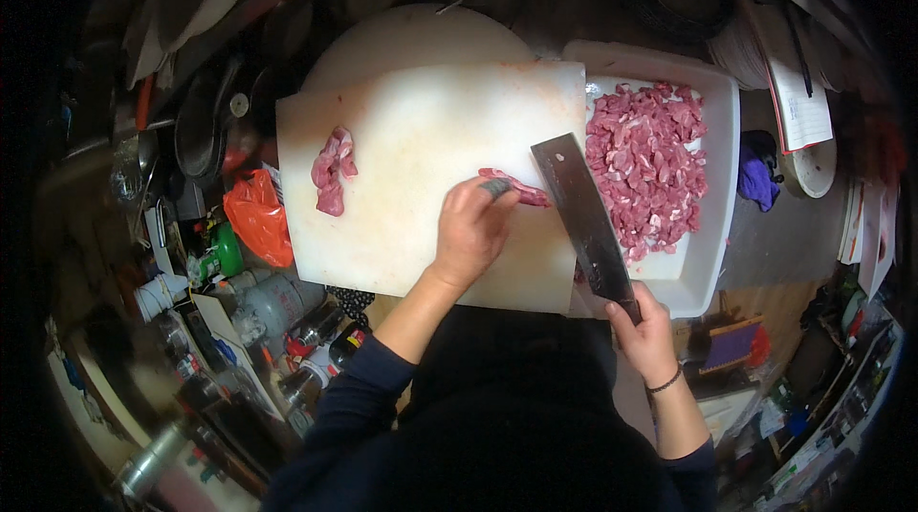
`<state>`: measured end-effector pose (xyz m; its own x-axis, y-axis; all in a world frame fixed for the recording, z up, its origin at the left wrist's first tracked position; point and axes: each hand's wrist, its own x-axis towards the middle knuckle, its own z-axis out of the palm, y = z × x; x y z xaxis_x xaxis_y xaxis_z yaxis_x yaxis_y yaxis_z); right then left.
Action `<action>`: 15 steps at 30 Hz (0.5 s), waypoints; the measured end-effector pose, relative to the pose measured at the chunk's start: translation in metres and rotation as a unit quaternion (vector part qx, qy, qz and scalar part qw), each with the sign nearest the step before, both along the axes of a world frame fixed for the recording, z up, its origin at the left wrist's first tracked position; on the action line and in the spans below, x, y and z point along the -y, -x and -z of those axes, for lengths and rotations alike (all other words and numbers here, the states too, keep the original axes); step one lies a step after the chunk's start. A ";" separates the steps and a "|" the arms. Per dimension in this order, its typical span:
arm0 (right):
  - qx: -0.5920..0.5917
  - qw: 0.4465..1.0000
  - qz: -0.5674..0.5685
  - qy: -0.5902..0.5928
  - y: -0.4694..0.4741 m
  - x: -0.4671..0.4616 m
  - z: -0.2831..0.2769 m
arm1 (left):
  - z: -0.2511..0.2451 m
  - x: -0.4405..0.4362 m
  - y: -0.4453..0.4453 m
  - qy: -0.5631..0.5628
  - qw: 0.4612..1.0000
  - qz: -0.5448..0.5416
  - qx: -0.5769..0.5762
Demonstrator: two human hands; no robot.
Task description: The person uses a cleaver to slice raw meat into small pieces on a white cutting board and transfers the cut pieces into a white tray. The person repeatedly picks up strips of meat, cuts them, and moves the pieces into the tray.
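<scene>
My right hand (642,335) grips the handle of a broad dark cleaver (584,214), whose blade lies over the right edge of a white cutting board (401,239). Just left of the blade is a strip of raw meat (531,194). My left hand (473,225), with a grey wrap on one finger, is bent over the strip's left end; whether the fingertips pinch it is hidden. Another piece of raw meat (331,175) lies on the board's left part. To the right, a white plastic tub (726,153) holds a heap of cut raw meat (649,168).
A red plastic bag (259,218) touches the board's left side. Behind the board stands a round white board (423,39). Right of the tub are a purple cloth (758,171) and an open notebook (803,110). Bottles and a gas cylinder (276,304) stand low at the left.
</scene>
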<state>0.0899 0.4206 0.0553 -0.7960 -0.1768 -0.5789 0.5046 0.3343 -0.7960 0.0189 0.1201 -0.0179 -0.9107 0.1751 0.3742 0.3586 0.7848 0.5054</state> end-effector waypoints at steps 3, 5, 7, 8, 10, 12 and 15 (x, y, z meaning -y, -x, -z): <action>-0.132 0.983 -0.092 -0.094 0.022 0.003 -0.015 | 0.005 -0.006 -0.009 -0.009 1.000 -0.001 0.020; -0.195 0.957 -0.165 -0.138 0.040 0.004 -0.024 | 0.007 -0.009 -0.015 -0.020 0.999 -0.036 0.007; -0.250 0.934 -0.207 -0.152 0.055 0.007 -0.030 | 0.009 -0.009 -0.016 -0.013 0.999 -0.019 0.024; -0.275 0.920 -0.229 -0.159 0.062 0.007 -0.032 | 0.010 -0.008 -0.017 -0.009 0.999 -0.008 0.030; -0.262 0.907 -0.274 -0.186 0.071 0.008 -0.034 | 0.011 -0.008 -0.017 -0.008 0.999 -0.011 0.037; -0.251 0.894 -0.309 -0.204 0.077 0.005 -0.036 | 0.012 -0.008 -0.017 -0.009 0.999 -0.011 0.037; -0.227 0.880 -0.352 -0.224 0.085 0.000 -0.038 | 0.014 -0.008 -0.016 -0.008 1.000 -0.013 0.023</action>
<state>0.0045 0.4210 0.0928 -0.7475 -0.5539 -0.3667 -0.2893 0.7684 -0.5708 0.0352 0.1285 -0.0316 -0.9312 0.1445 0.3346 0.3138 0.7851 0.5341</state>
